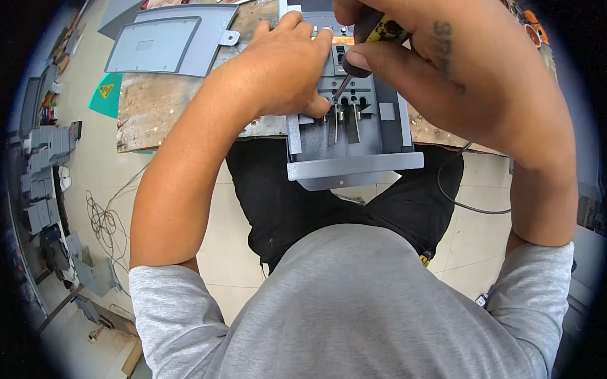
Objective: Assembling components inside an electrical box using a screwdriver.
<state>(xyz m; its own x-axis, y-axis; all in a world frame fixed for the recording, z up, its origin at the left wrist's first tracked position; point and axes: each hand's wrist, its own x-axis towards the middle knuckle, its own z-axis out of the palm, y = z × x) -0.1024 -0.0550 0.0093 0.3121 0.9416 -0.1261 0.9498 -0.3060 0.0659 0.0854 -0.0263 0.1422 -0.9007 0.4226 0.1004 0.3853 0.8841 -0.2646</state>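
Observation:
A grey metal electrical box [355, 165] lies on the table with its near end jutting past the edge. Inside it sits a dark circuit breaker [339, 57] with metal terminal bars [353, 125] pointing toward me. My right hand [406, 51] is wrapped round the yellow and black handle of a screwdriver [382, 30]. The screwdriver's shaft slants down to the breaker's near row of terminals. My left hand [296, 65] rests across the box's left side, fingers spread, its thumb beside the terminals near the screwdriver tip. Whether the thumb pinches a small part is hard to see.
Flat grey metal covers [152, 47] lie on the worn wooden table [149, 115] at the left. A dark cable [482, 211] hangs at the right, and a tangled wire [107, 222] lies on the floor. Several grey boxes [42, 178] stand at the far left.

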